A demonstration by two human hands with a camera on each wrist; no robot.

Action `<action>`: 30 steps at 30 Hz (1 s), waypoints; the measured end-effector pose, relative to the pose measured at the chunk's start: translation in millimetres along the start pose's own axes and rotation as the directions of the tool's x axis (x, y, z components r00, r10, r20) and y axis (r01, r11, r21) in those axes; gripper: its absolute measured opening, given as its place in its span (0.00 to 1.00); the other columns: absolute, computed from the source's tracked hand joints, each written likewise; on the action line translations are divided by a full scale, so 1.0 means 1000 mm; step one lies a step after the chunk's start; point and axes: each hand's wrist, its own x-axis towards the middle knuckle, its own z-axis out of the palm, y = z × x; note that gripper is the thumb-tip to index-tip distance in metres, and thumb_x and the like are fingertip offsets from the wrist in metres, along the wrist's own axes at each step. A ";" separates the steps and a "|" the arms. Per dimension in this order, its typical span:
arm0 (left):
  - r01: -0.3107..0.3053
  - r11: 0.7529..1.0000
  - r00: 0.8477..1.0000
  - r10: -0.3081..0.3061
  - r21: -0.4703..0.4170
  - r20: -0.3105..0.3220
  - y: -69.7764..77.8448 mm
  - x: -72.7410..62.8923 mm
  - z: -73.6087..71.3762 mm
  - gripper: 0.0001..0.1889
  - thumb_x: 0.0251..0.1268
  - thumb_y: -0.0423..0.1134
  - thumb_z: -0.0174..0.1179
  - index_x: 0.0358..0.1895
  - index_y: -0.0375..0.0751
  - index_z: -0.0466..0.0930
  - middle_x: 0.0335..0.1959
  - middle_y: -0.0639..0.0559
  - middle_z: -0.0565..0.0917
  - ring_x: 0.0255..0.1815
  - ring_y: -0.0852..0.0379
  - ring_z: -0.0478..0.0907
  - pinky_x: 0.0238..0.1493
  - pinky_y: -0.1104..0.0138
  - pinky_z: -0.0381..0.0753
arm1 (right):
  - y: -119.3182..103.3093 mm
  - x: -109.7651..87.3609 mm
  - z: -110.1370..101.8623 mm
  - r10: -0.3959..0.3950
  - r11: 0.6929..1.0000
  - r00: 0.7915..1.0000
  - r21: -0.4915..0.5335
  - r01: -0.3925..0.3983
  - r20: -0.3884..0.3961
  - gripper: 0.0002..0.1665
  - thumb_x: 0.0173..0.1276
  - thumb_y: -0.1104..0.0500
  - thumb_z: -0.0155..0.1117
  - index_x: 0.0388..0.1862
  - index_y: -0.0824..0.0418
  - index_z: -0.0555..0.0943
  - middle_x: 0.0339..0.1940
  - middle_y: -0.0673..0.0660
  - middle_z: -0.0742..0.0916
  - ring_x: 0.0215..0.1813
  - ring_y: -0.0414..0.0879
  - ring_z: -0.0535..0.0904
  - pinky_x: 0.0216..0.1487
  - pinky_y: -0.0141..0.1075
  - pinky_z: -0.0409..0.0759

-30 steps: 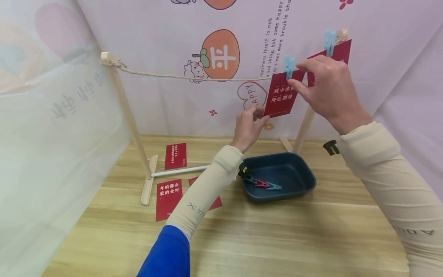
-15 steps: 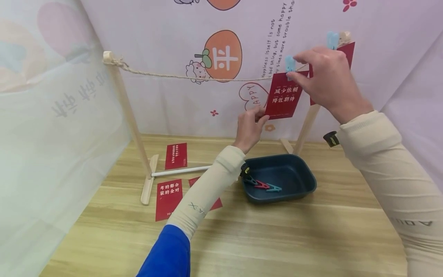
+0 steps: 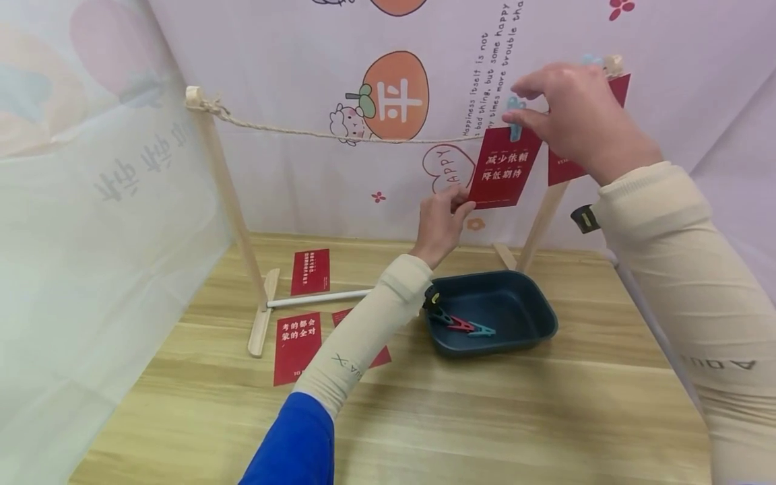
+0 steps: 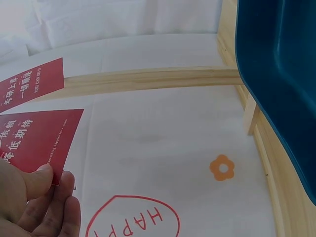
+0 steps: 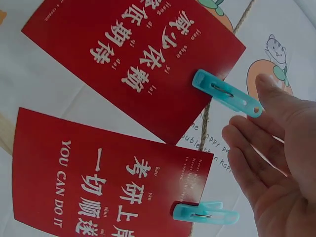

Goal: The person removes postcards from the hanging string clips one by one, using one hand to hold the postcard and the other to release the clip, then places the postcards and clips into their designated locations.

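The card [image 3: 503, 178] was hung at the right part of the rope [image 3: 303, 133], its top edge gripped by a blue peg [image 5: 224, 92]. Its lower left corner was pinched between thumb and fingers of the left hand [image 3: 441, 222]. The thumb and fingers of the right hand [image 3: 588, 121] were held apart about the peg's free end; whether the peg was touched could not be told. A second card [image 5: 108, 177], farther right, was partly hidden by the right hand in the head view and cut off at the lower edge in the right wrist view; it was held by a second peg [image 5: 205, 213].

In the tray [image 3: 518, 310], below the hung cards, a red peg [image 3: 461, 325] was seen between a dark peg [image 3: 440, 316] and a teal peg [image 3: 483, 330]; the tray's near left side was partly covered by a wrist camera [image 3: 431, 297]. At left, a far card [image 3: 310, 271] and a near card [image 3: 297, 347] were laid on the table [image 3: 485, 417]. More red card [image 3: 380, 357] was largely concealed by the left sleeve [image 3: 370, 330], as was the right end of the white bar [image 3: 315, 298].
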 end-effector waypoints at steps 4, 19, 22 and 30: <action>0.010 1.000 1.000 -0.010 -0.001 0.008 0.001 0.000 0.000 0.11 0.76 0.37 0.65 0.55 0.39 0.87 0.51 0.47 0.92 0.45 0.57 0.88 0.48 0.78 0.84 | -0.001 0.004 -0.002 0.025 1.000 0.999 -0.001 -0.025 0.039 0.33 0.80 0.54 0.63 0.79 0.61 0.71 0.76 0.70 0.78 0.74 0.72 0.73 0.71 0.66 0.76; 0.003 1.000 1.000 -0.003 0.006 0.007 -0.001 0.002 -0.002 0.13 0.76 0.37 0.65 0.57 0.39 0.86 0.52 0.47 0.92 0.48 0.57 0.89 0.52 0.77 0.85 | 0.002 0.020 -0.001 0.038 0.998 0.995 0.037 -0.041 0.088 0.28 0.79 0.56 0.64 0.73 0.66 0.76 0.65 0.72 0.84 0.66 0.68 0.78 0.70 0.63 0.80; -0.001 1.000 1.000 0.001 0.006 0.007 0.000 0.003 -0.002 0.12 0.76 0.38 0.65 0.56 0.39 0.86 0.51 0.47 0.92 0.47 0.57 0.88 0.51 0.77 0.84 | 0.003 0.021 -0.002 0.027 0.999 0.997 0.032 -0.030 0.074 0.27 0.79 0.56 0.65 0.70 0.67 0.78 0.63 0.72 0.85 0.64 0.68 0.79 0.69 0.63 0.80; -0.001 1.000 1.000 0.001 0.001 0.003 0.000 0.002 -0.003 0.11 0.76 0.38 0.64 0.54 0.39 0.87 0.48 0.47 0.93 0.44 0.58 0.87 0.48 0.77 0.83 | 0.002 0.020 -0.001 0.025 0.999 1.000 0.024 -0.026 0.013 0.22 0.78 0.53 0.66 0.60 0.69 0.84 0.57 0.71 0.88 0.58 0.66 0.81 0.62 0.61 0.85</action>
